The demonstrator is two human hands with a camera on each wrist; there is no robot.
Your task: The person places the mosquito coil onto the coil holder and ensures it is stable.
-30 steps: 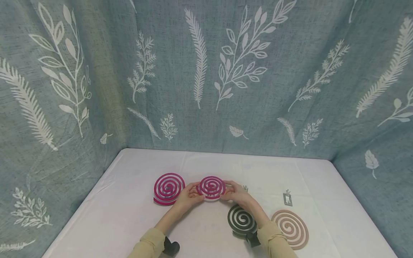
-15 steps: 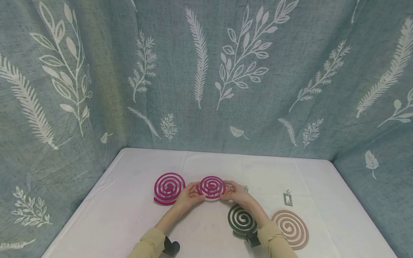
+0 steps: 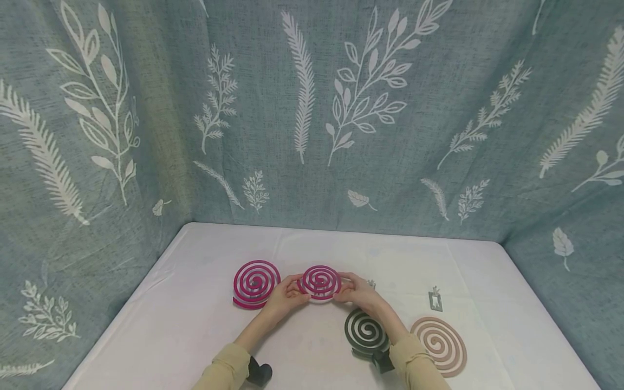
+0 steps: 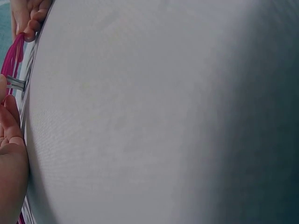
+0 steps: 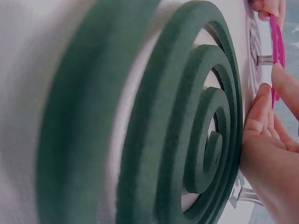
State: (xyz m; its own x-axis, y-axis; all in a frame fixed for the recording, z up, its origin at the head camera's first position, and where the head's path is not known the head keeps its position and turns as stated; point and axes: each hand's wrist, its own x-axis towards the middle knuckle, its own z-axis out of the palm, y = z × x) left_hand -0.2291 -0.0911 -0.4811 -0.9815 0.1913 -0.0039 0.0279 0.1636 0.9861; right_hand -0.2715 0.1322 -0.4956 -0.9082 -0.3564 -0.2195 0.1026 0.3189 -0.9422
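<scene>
A: Progress? Both hands, left hand [image 3: 284,297] and right hand [image 3: 359,293], pinch the magenta mosquito coil [image 3: 319,282] just above the bench [image 3: 195,325].

B: Unfinished; green coil [image 3: 365,330] beside it lies untouched.

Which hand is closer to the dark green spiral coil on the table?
Right. The right hand is just beyond the dark green coil, its forearm passing over the coil's right edge. The left hand is farther left, across the held pink coil.

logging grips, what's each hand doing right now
Left hand: holding the left edge of the pink spiral mosquito coil.
Right hand: holding the same coil's right edge.
</scene>
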